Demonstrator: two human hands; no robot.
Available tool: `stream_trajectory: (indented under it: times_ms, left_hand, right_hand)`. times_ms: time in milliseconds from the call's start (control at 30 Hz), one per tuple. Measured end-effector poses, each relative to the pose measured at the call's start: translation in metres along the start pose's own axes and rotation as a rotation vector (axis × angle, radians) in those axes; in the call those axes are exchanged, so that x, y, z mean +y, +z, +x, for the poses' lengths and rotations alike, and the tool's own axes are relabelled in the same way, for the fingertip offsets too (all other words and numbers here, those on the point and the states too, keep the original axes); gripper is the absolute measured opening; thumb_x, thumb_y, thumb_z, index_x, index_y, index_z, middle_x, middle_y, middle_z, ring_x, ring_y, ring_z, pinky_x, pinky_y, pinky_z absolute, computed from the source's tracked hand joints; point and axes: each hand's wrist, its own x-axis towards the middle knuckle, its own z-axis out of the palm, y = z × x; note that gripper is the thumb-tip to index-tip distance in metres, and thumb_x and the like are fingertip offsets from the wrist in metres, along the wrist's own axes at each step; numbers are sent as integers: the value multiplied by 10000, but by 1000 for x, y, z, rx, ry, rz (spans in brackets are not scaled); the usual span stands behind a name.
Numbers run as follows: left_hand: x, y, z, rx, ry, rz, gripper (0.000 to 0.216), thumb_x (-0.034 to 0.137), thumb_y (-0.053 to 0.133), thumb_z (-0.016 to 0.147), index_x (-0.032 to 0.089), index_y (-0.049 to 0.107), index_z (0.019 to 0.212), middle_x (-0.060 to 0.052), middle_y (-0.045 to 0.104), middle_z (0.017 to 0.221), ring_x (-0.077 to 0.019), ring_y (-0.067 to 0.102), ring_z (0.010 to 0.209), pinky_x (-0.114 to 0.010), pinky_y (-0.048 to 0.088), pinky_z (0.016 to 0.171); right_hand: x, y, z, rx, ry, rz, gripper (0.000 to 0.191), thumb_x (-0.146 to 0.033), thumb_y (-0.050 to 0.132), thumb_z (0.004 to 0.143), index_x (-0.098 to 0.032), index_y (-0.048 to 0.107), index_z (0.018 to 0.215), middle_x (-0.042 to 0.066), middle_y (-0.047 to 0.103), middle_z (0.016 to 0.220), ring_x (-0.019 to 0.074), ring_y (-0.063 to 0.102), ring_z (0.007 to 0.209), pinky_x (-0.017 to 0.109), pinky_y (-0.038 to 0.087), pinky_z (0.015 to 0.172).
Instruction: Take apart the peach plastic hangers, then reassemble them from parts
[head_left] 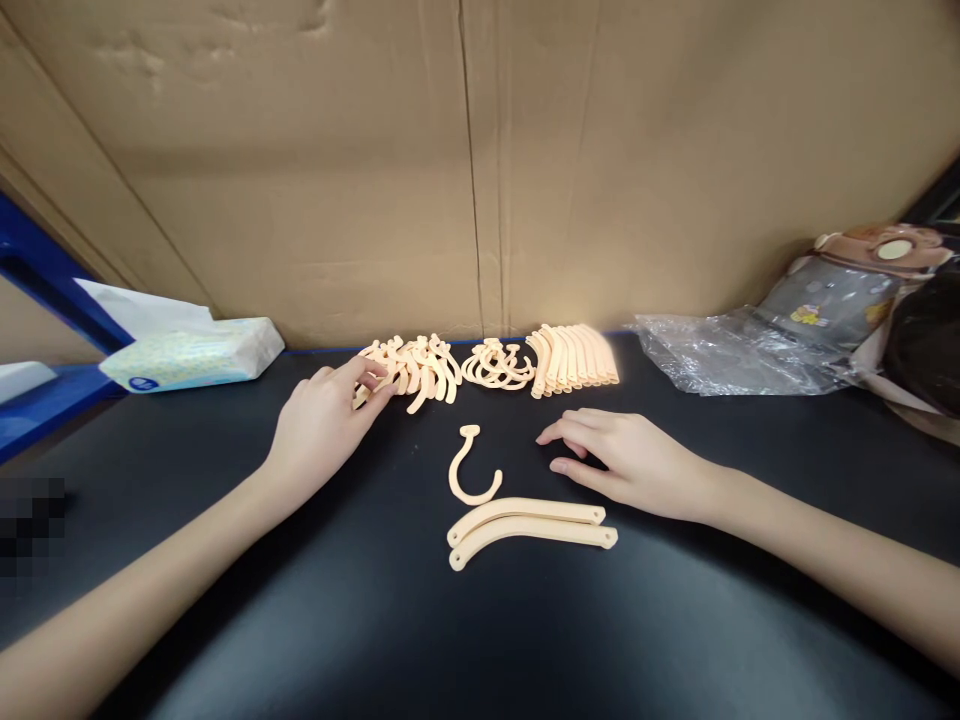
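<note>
My left hand is at the left edge of a pile of short curved cream plastic pieces. Its thumb and fingers close around one piece, partly hidden by the hand. My right hand hovers low over the table or rests on it, fingers loosely bent and apart, holding nothing. Between the hands lies a cream hanger hook with a flat head. Just below it, two long curved hanger arms lie side by side, with holes at their ends.
Behind are a heap of hooks and a row of stacked hanger arms. A tissue pack is at the left, and a clear plastic bag and a grey bottle at the right. A cardboard wall closes off the black table.
</note>
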Motion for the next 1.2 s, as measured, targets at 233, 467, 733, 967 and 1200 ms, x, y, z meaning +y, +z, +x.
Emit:
stream_trajectory:
  times_ms: [233,467,733,967,1200]
  left_hand:
    - [-3,0,3,105,-254,-502,259,457,626,701,212,651,777,-5,625,692,-168,526,623,-279,369,579]
    - [3,-2,1,227,-362,-712,289,442,664,697,185,662,831,-43,693,824,-195,618,750,-314,487,700]
    - [17,-7,-4,284,-383,-851,263,408,693,701,195,678,855,-27,714,881,-199,646,849,-316,515,817]
    - [38,-14,-19,137,-157,-803,204,407,676,761,210,668,811,0,693,852,-164,610,774,-270,478,718]
    - [68,-16,-39,-150,116,-712,163,367,632,796,223,684,742,-5,671,730,-139,537,614,-253,418,551]
  right_hand:
    - [0,1,0,3,-4,-5,269,-319,456,949,-175,598,1127,32,605,859,147,594,742,276,466,681]
    - [-1,0,-1,-1,-2,-5,270,-321,448,950,-182,594,1129,35,612,870,150,600,748,276,473,676]
    - [-2,-1,0,1,-4,-14,263,-318,453,949,-184,597,1124,31,611,860,146,598,741,272,475,677]
    - [-3,4,-1,103,68,20,309,-346,464,940,-201,533,1204,19,607,884,128,579,674,269,488,636]
    - [0,7,-1,400,103,161,511,-370,503,928,-266,343,1402,71,560,1202,157,610,858,304,537,713]
